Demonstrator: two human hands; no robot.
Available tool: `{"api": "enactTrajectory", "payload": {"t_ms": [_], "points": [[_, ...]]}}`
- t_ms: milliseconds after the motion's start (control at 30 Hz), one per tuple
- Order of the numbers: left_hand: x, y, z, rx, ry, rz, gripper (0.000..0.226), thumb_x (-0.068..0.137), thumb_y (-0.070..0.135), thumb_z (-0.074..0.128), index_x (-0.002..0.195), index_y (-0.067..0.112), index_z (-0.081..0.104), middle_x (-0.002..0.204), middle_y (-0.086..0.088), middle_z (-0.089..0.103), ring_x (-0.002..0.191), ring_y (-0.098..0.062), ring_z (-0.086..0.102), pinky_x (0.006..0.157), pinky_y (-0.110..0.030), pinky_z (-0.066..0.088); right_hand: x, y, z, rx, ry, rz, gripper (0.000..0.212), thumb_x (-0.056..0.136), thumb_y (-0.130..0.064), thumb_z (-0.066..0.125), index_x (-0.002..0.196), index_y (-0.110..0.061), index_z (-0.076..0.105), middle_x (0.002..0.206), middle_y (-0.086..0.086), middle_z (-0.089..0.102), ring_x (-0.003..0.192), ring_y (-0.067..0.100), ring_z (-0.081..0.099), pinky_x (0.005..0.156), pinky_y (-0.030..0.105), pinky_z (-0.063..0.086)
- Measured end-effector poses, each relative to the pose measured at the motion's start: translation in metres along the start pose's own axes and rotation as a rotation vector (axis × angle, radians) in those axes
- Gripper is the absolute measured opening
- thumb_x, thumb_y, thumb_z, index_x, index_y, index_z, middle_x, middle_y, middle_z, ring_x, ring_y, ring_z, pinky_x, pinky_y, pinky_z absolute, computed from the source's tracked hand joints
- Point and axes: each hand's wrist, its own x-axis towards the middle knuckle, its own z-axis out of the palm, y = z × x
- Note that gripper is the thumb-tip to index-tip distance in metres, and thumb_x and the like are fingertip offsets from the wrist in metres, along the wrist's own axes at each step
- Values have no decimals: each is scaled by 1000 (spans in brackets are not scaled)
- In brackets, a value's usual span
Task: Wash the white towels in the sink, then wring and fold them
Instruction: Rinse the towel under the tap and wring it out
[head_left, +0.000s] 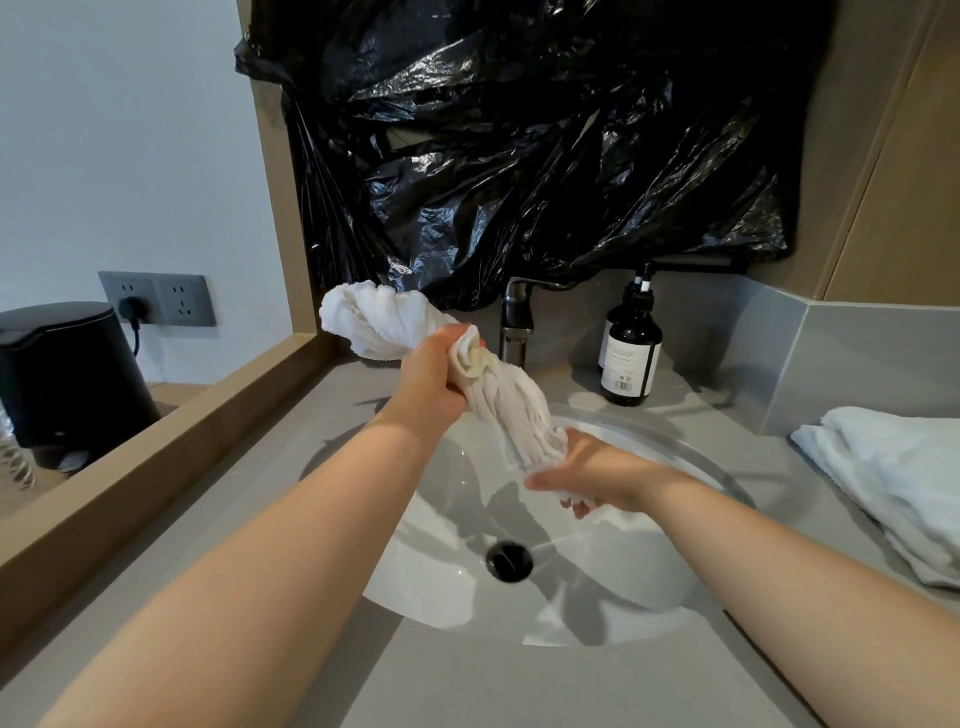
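Plainly, in the head view, the twisted towel (498, 410) was soft, limp cloth. Judging by its tight, rope-like coil it was probably wet and heavier than it would be dry. It would likely sag wherever it was not held, and it could slip through a loose grip. The sensible places to hold it seemed to be the two ends of the twist, and that was where the hands were. The left hand (431, 374) had its fingers curled tightly round the upper part, with a loose bunch of cloth fanning out beyond it toward the wall. The right hand (587, 475) gripped the lower end, and a small tuft poked out beneath the palm. The towel hung slanted in the air above the sink (452, 587), up and back from the dark drain (509, 560), touching neither.

It looked white, ribbed with deep spiral folds between the hands and fluffier at the free upper end. A second towel (893, 478), also white, lay loosely heaped on the counter (519, 686) to the right of the basin, well apart from the hands. Behind the sink stood a faucet (517, 327) and a dark pump bottle (629, 353), with black plastic sheeting (519, 156) hung over the wall above.
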Motion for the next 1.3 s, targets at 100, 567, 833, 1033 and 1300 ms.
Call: {"api": "enactTrajectory", "payload": {"t_ms": [100, 567, 833, 1033, 1300], "points": [[-5, -2, -2, 104, -119, 60, 3, 89, 2, 62, 87, 4, 63, 75, -8, 61, 69, -16, 62, 65, -28, 55, -1, 8, -26, 75, -91, -37, 90, 77, -56, 68, 149, -27, 22, 138, -1, 51, 124, 17, 50, 102, 36, 41], [-18, -27, 16, 831, -549, 476, 34, 79, 9, 78, 111, 8, 68, 105, -10, 73, 102, -24, 69, 90, -42, 56, -18, -34, -57, 795, 36, -532, 43, 93, -44, 52, 114, -9, 65, 92, 9, 63, 84, 22, 56, 83, 38, 48], [-18, -11, 18, 999, -484, 425, 54, 62, 49, 84, 97, 9, 70, 77, -3, 69, 72, -15, 65, 63, -29, 54, -24, -32, -62, 842, -65, -535, 86, 68, -51, 82, 128, 3, 52, 116, 21, 51, 100, 37, 43, 98, 52, 41], [-20, -5, 19, 832, -578, 274, 109, 40, 76, 82, 122, 7, 60, 111, -9, 71, 102, -23, 69, 83, -35, 57, -23, -28, -67, 755, -314, -592, 78, 62, -45, 87, 124, -4, 61, 124, 18, 61, 119, 36, 56, 100, 43, 48], [-23, 9, 19, 644, -601, 48, 85, 74, 71, 64, 133, 11, 57, 131, -24, 59, 122, -42, 56, 104, -57, 43, -21, -32, -70, 602, -82, -454, 98, 40, -58, 91, 118, -6, 63, 117, 11, 69, 111, 24, 65, 87, 30, 55]]}}
